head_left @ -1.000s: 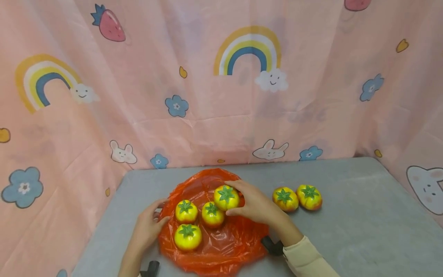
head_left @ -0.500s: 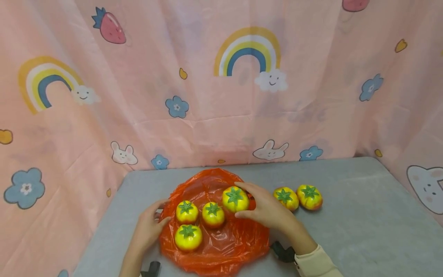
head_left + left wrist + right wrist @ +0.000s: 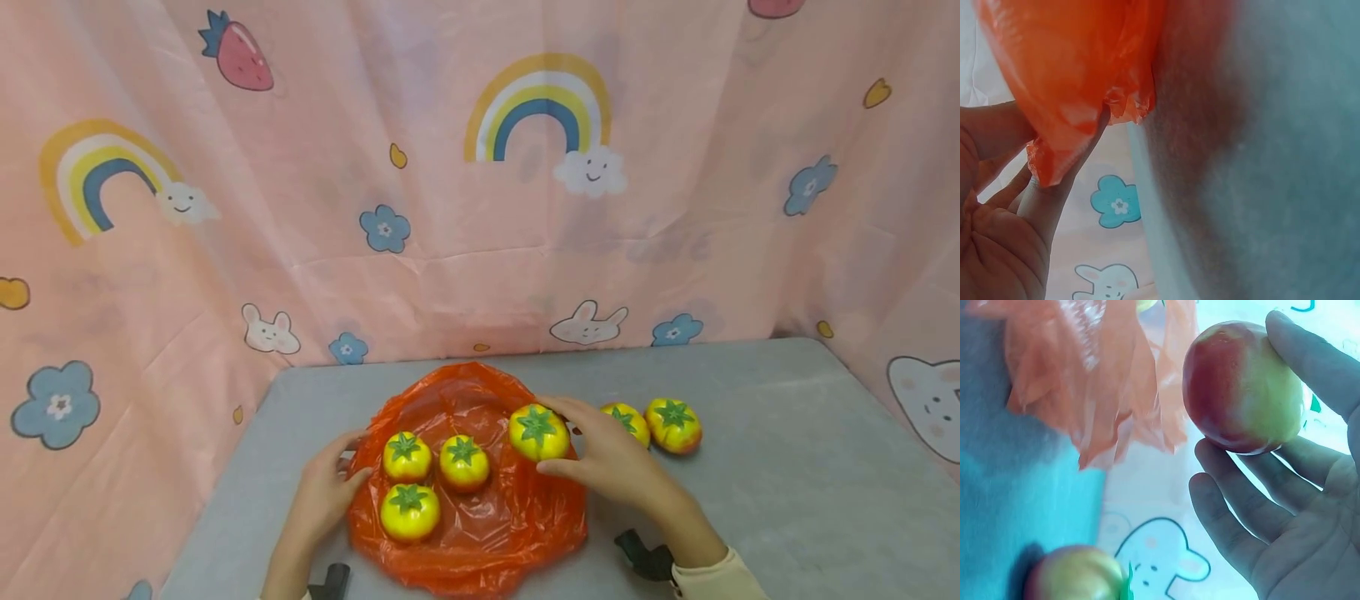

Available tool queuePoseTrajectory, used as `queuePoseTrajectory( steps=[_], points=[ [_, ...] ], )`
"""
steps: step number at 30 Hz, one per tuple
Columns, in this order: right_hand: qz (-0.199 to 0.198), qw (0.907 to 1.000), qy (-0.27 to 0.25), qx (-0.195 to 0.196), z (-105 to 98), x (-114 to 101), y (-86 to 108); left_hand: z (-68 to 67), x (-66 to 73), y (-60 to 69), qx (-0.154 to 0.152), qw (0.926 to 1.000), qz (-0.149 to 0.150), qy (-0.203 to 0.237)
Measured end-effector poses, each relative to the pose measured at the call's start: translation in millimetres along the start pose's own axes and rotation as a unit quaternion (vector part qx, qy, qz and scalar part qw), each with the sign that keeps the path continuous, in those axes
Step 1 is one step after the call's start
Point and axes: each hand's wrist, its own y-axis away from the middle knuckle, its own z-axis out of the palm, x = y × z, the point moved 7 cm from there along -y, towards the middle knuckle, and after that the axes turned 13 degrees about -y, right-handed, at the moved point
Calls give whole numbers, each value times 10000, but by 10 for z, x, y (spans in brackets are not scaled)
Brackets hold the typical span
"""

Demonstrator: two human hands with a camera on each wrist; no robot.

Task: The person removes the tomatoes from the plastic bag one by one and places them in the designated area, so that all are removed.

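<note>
An orange-red plastic bag (image 3: pixel 480 533) lies spread wide on the grey table. Three yellow-and-red tomatoes with green star-shaped tops sit within it: an upper left tomato (image 3: pixel 407 457), a lower left tomato (image 3: pixel 410 512) and a middle tomato (image 3: pixel 464 463). My left hand (image 3: pixel 324 487) holds the bag's left edge, and the left wrist view shows the film (image 3: pixel 1066 119) between thumb and fingers. Over the bag's right edge, my right hand (image 3: pixel 603 454) grips another tomato (image 3: pixel 538 432) between thumb and fingers. Its red underside (image 3: pixel 1216 387) faces the right wrist camera.
Right of the bag, two more tomatoes rest side by side on the table (image 3: pixel 795 467): a near one (image 3: pixel 628 421), partly hidden by my right hand, and a far one (image 3: pixel 674 426). A pink patterned curtain (image 3: pixel 450 283) hangs behind the table.
My right hand has moved right with the tomato, from beside the middle tomato to the bag's right edge. The left hand and the three tomatoes in the bag stay put.
</note>
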Motion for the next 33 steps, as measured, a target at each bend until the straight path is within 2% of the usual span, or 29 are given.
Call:
queuePoseTrajectory(
  steps=[9,15,21,27,33],
  points=[
    [-22,9989,382,289,-295,105,151,-16,35,-30,119,9997,190,-79],
    [47,9973,542,487,-445,207,250,-8,11,-14,109,9998,149,-36],
    [-49,9967,587,559,-528,275,330,-10,2,-7,119,9998,103,-91],
    [249,9966,549,567,-554,342,441,-37,32,-8,172,9997,116,-130],
    [527,9957,553,532,-578,430,458,-41,41,9,202,9995,249,-50]
  ],
)
